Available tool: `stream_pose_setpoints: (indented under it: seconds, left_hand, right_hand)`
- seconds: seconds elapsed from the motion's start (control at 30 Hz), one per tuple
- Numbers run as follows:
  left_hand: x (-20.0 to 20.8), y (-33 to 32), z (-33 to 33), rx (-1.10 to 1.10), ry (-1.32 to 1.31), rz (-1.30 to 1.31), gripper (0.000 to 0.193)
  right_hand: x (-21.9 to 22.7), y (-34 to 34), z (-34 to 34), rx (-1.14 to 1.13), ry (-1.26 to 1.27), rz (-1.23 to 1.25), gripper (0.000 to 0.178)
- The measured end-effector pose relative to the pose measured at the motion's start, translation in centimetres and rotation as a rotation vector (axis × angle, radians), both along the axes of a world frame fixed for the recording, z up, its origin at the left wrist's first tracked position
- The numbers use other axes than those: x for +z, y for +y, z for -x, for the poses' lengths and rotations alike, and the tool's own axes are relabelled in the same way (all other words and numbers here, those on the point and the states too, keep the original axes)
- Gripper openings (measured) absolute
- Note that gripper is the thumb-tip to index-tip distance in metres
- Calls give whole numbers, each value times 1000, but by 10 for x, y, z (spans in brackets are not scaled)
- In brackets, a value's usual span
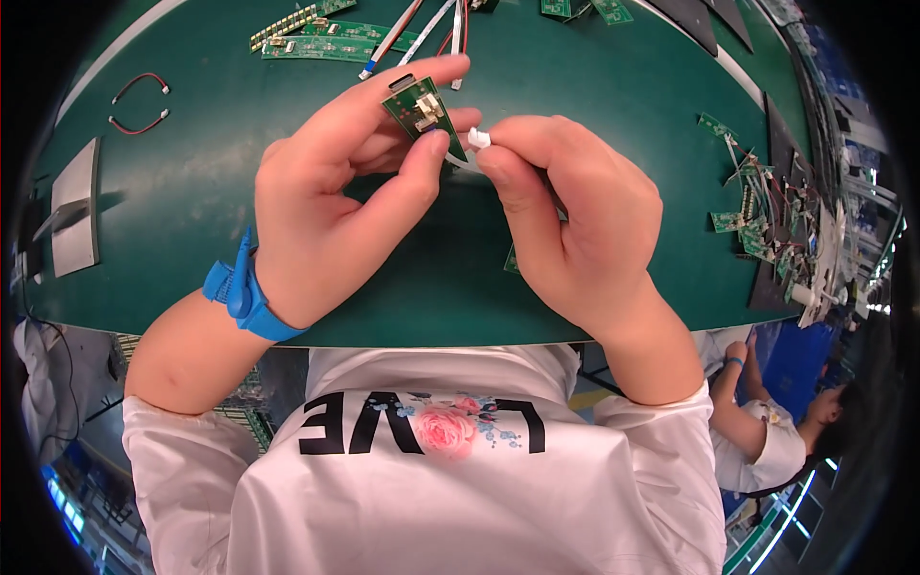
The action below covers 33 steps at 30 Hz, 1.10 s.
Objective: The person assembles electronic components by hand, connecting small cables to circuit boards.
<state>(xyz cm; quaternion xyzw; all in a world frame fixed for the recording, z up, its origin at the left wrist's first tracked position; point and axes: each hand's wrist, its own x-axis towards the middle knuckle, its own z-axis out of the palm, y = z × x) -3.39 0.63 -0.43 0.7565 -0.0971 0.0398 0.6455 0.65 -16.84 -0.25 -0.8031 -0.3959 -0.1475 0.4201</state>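
My left hand (pixel 335 172) grips a small green circuit board (pixel 414 101) between thumb and fingers, tilted above the table. A pale socket (pixel 428 108) sits on the board's face, and a metal port shows at its upper edge. Beside it, my right hand (pixel 575 192) pinches a small white cable connector (pixel 479 140) between thumb and forefinger. A short pale cable curves from that connector toward the board's lower corner; where it ends is hidden by my left thumb. A blue wrist strap (pixel 244 297) circles my left wrist.
Board strips (pixel 331 46) and loose cables (pixel 393 38) lie at the far side of the green table (pixel 192 220). Two short wires (pixel 140 126) and a grey metal stand (pixel 77 211) are at left. Wired boards (pixel 757 211) pile up at right. Another person (pixel 767 426) sits at lower right.
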Motion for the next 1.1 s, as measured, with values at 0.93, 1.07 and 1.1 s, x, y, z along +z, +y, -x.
stream_pose_setpoints:
  seconds: [0.93,1.07,1.1]
  left_hand:
    - [-1,7,-1,-154,-293,-500,34]
    - [-2,4,-1,-128,-345,-553,33]
    - [-2,3,-1,-119,-346,-545,33]
  right_hand:
    - [-3,-6,-1,-9,-33,-21,11]
    - [4,-7,3,-19,86,-35,9]
    - [4,-6,4,-12,176,-46,8]
